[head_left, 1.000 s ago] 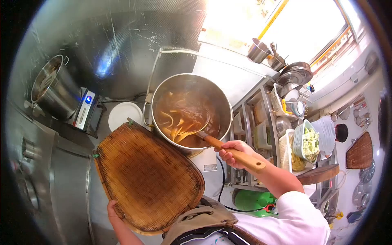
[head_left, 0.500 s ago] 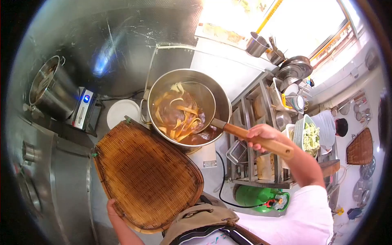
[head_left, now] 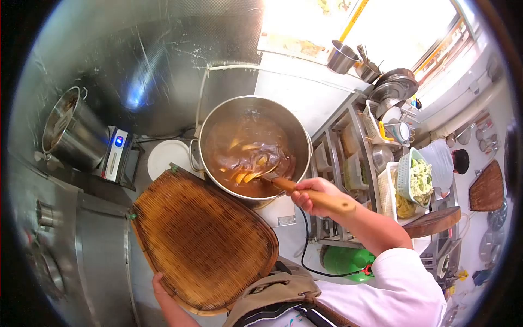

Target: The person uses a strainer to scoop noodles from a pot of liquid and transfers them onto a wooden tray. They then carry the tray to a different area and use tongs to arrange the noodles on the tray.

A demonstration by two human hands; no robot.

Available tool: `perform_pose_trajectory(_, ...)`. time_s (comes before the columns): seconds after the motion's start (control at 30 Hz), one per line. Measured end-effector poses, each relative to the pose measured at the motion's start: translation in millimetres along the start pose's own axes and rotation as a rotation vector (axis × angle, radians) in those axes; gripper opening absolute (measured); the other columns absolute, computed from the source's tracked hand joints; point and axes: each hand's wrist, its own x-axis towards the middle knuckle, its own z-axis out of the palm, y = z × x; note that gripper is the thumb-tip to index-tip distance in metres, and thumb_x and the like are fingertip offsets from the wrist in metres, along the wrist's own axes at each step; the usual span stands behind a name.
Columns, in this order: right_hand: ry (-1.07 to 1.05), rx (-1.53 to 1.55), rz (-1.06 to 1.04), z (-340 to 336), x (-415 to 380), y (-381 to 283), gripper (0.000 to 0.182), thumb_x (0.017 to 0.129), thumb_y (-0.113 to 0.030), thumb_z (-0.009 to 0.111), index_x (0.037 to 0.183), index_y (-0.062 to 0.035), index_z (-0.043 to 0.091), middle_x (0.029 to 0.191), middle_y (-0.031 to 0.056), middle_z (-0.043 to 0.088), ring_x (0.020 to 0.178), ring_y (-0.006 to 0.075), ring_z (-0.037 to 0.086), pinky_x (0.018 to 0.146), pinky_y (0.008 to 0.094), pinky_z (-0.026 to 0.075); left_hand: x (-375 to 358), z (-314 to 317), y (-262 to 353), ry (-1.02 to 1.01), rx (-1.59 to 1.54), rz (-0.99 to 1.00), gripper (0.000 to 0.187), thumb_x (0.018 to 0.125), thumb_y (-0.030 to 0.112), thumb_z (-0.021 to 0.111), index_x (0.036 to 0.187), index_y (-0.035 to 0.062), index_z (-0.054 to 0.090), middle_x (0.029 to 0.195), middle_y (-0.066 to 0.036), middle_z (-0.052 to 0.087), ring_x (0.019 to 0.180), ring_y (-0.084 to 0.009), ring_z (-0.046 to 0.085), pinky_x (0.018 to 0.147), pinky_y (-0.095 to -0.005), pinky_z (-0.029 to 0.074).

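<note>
My right hand (head_left: 316, 194) is closed round the wooden handle of a large strainer (head_left: 327, 200). The strainer's round head is dipped in the brown liquid of a deep steel pot (head_left: 204, 122), mostly hidden under the surface. Pale yellowish strips (head_left: 248, 177) show in the liquid around it. My left hand (head_left: 158, 280) grips the lower left rim of a woven bamboo tray (head_left: 204, 240), tilted beside the pot; most of its fingers are hidden behind the rim.
A steel pot (head_left: 76, 131) and a small unit with a blue display (head_left: 117, 147) stand at left. On the right are a metal rack (head_left: 338, 158), a basket of chopped greens (head_left: 419, 180), a green gas cylinder (head_left: 346, 261) and another person (head_left: 438, 163).
The strainer has gone down into the liquid; its rim and the strips in it were plainly visible above before. My right hand has moved left and slightly down. The tray is still held.
</note>
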Motion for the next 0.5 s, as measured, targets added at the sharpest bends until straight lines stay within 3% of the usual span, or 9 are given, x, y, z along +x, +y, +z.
perform_pose_trajectory(0.13,0.232,-0.308,-0.146,18.7,-26.6,28.9,0.013,0.091,-0.013,0.057,0.095,-0.0021,0.053,0.076,0.0071,0.059,0.058,0.0135,0.057,0.047,0.0298,0.049,-1.4,0.4,0.3,0.009,0.005,0.0,0.039,0.069,0.026,0.065,0.1,0.0023,0.063,0.093,-0.016,0.067,0.079,-0.032,0.066,0.067,-0.047,0.057)
perform_pose_trajectory(0.23,0.28,-0.449,-0.269,15.9,-48.4,40.0,0.012,0.09,-0.013,0.058,0.095,-0.002,0.054,0.075,0.0084,0.06,0.055,0.0149,0.057,0.045,0.031,0.048,-0.6,-0.3,1.2,0.015,0.002,-0.002,0.04,0.069,0.026,0.065,0.101,0.0024,0.063,0.094,-0.016,0.067,0.079,-0.0321,0.066,0.067,-0.047,0.057)
perform_pose_trajectory(0.37,0.34,-0.55,-0.224,-0.9,-70.6,16.1,0.018,0.087,-0.013,0.061,0.101,-0.0028,0.055,0.073,0.0089,0.059,0.048,0.0152,0.055,0.038,0.0304,0.044,2.7,1.0,3.5,0.013,0.012,-0.001,0.041,0.069,0.026,0.065,0.102,0.0024,0.063,0.094,-0.017,0.067,0.079,-0.0322,0.066,0.068,-0.0471,0.057)
perform_pose_trajectory(0.43,0.501,-0.726,-0.219,11.8,-91.3,-4.2,0.023,0.087,-0.012,0.058,0.107,-0.0012,0.055,0.072,0.0084,0.058,0.046,0.0152,0.053,0.036,0.0297,0.043,4.0,0.4,4.4,0.015,0.014,-0.004,0.041,0.069,0.026,0.065,0.102,0.0024,0.063,0.094,-0.017,0.067,0.079,-0.0323,0.066,0.068,-0.0472,0.057)
perform_pose_trajectory(0.5,0.483,-0.861,-0.154,2.2,-104.0,-33.7,0.026,0.087,-0.014,0.057,0.109,0.0003,0.055,0.071,0.0089,0.058,0.046,0.0155,0.053,0.036,0.0298,0.043,4.4,0.7,6.4,0.01,0.019,-0.008,0.041,0.069,0.026,0.065,0.103,0.0025,0.062,0.094,-0.017,0.067,0.08,-0.0324,0.066,0.068,-0.0472,0.057)
